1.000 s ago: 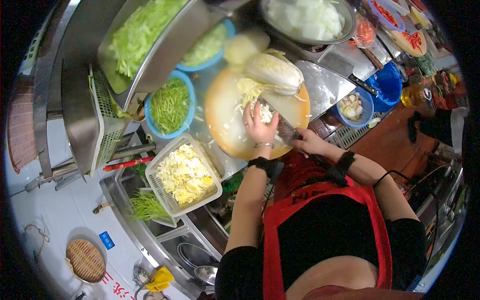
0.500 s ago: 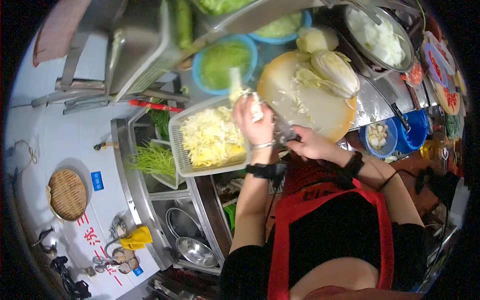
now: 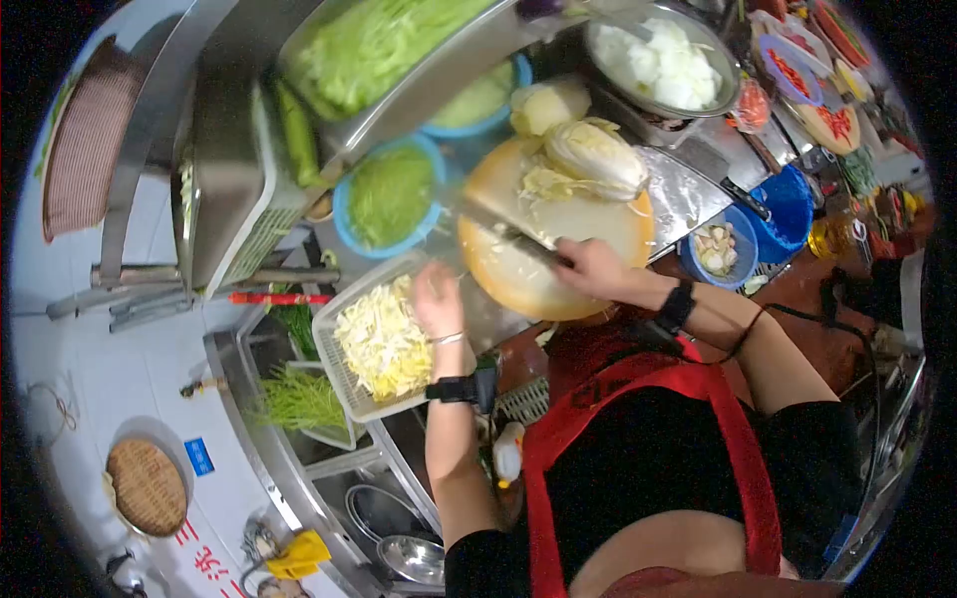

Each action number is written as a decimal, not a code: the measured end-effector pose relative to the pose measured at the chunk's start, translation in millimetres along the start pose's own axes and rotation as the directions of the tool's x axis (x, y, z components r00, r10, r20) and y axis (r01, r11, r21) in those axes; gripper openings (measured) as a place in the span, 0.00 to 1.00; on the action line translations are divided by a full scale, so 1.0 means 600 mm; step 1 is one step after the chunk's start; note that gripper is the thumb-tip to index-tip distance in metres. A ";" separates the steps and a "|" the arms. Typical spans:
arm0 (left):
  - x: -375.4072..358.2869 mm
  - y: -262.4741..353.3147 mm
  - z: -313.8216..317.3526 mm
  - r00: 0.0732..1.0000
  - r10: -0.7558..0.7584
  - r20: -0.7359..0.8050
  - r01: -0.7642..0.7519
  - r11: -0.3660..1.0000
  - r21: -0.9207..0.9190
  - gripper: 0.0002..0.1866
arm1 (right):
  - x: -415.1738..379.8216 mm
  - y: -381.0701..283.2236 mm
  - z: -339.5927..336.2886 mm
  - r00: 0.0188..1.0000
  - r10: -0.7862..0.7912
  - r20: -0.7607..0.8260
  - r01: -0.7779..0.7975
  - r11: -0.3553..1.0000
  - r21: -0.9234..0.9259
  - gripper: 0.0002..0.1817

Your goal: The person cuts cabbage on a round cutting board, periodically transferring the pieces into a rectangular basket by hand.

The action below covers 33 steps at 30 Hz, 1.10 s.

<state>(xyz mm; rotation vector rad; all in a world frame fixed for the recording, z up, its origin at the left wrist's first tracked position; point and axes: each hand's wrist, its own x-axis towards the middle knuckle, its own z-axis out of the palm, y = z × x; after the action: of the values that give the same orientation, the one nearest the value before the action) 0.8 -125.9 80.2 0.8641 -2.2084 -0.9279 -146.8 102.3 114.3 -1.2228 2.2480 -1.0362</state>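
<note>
Leftmost, just beyond the left hand's fingers, lies the cut cabbage (image 3: pixel 377 344) in a plastic basket (image 3: pixel 379 411). The pieces should prove light, soft, moist and easily bruised, best scooped loosely from beneath; the basket looks light and slightly flexible, to be held by its rim. The cabbage is white to yellow, in narrow strips heaped unevenly; the basket is pale with slotted walls.

The left hand (image 3: pixel 436 302) stands at the basket's inner side, its fingers blurred, loosely bent and apparently empty; contact with the rim cannot be told.

Between the two hands' fingers, the cleaver (image 3: pixel 523 242) slants over the round cutting board (image 3: pixel 598 221). It is probably stiff, blade-heavy and slick when wet, safely taken only by the handle. The broad blade appears dark grey and blurred; whether it touches the board cannot be told.

The right hand (image 3: pixel 593 271) has its fingers closed round the cleaver's handle.

Farther out from the right fingers, on the board's far side, lies a cabbage head (image 3: pixel 603 159): likely dense, firm and smooth, best cupped about its middle; oblong, with white ribs and yellow-green leaf edges.
</note>
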 end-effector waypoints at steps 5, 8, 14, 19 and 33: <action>-0.025 0.117 0.242 0.720 -0.161 0.675 0.437 0.861 -0.261 0.19 | -0.099 0.100 -0.151 0.947 0.066 -0.315 -0.137 0.968 -0.210 0.10; -0.012 0.188 0.344 0.613 -0.386 0.689 0.711 0.649 -0.269 0.32 | -0.138 0.112 -0.223 0.912 0.248 -0.326 -0.374 0.829 -0.416 0.10; 0.014 0.257 0.410 0.677 -0.472 0.565 0.733 0.360 -0.578 0.49 | -0.137 0.208 -0.192 0.917 0.224 -0.329 -0.362 0.813 -0.456 0.08; -0.019 0.229 0.356 0.718 -0.502 0.482 0.679 0.351 -0.645 0.51 | -0.150 0.185 -0.174 0.978 0.113 -0.175 -0.178 0.886 -0.428 0.09; -0.072 0.100 0.199 0.840 -0.478 0.258 0.540 0.688 -0.485 0.33 | -0.116 0.114 -0.123 0.999 0.037 -0.032 -0.045 0.946 -0.321 0.10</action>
<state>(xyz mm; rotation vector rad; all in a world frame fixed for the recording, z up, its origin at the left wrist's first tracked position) -77.7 -14.8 45.4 1.1789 -1.6301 -1.8060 -192.3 215.8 110.0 -1.2864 2.5238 -0.6889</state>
